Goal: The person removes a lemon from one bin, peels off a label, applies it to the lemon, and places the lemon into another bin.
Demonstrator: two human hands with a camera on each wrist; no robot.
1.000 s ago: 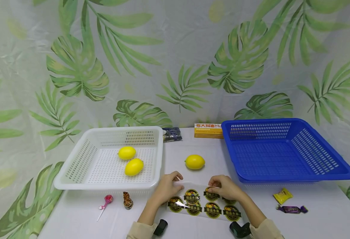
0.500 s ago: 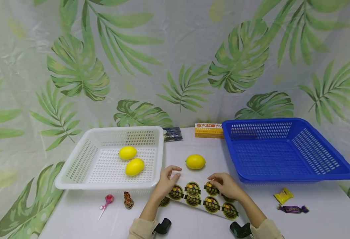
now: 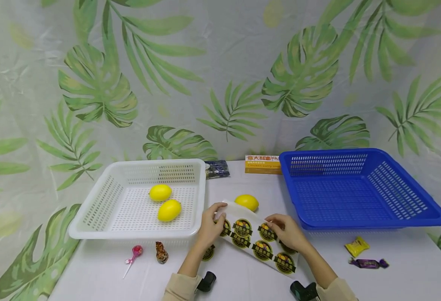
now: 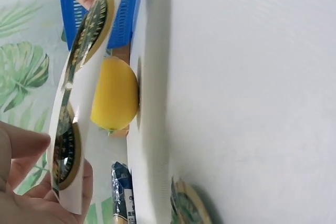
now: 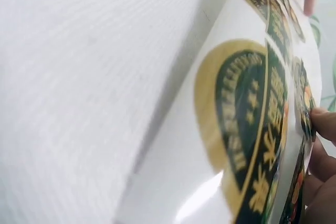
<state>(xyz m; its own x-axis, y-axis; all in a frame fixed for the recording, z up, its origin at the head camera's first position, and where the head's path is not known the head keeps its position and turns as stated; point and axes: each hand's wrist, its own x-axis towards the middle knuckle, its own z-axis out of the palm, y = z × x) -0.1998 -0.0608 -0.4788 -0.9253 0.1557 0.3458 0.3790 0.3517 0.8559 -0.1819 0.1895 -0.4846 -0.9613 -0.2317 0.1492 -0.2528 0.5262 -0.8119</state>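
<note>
Both hands hold a white sheet of round black-and-gold stickers (image 3: 256,242), which slants up off the table. My left hand (image 3: 209,228) pinches its far left corner; in the left wrist view the thumb is on one face and the fingers (image 4: 88,182) are behind. On the right side, my right hand (image 3: 289,235) grips the sheet, its thumb (image 5: 324,121) on the printed face. A lemon (image 3: 247,201) stands just beyond, partly covered by the sheet's far edge. Another round sticker (image 3: 208,253) lies on the table by the left wrist, partly hidden by it.
At left is a white basket (image 3: 137,234) with two lemons (image 3: 164,202); at right, a blue basket (image 3: 370,225). A dark packet (image 3: 217,169) and a yellow box (image 3: 262,164) stand behind. Wrapped sweets (image 3: 357,246) and a lollipop (image 3: 136,251) lie near the baskets.
The sticker sheet, flat a second ago, has been lifted and tilted, its left end rising toward the lemon. My left hand has moved away from me with it; the right has shifted slightly.
</note>
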